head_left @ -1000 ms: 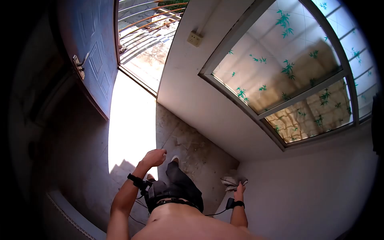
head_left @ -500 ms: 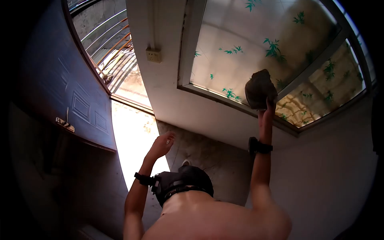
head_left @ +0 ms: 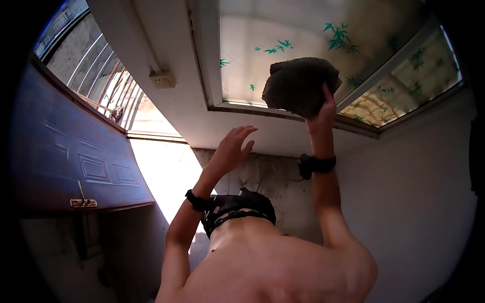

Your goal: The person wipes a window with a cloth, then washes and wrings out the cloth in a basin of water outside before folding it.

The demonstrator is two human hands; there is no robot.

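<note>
A dark, crumpled cloth (head_left: 295,83) is in my right hand (head_left: 324,115), raised in front of the leaf-patterned window (head_left: 242,70). My fingers lie against the cloth's right side, partly lost in its shadow. Whether the cloth touches the glass I cannot tell. Lower and to the left, my left hand (head_left: 232,150) is held up with its fingers apart and nothing in it. It is below the window frame, apart from the cloth. A black band circles each wrist.
At the left a blue door (head_left: 76,151) with a handle (head_left: 83,203) stands open, sunlight falling across the floor. Railings (head_left: 98,70) show outside. A wall socket (head_left: 162,79) sits left of the window. Below the window is a pale wall (head_left: 384,202).
My left hand has risen and moved right, its fingers spreading. The cloth has shifted up and left in view and shows wider. The view has turned slightly to the right.
</note>
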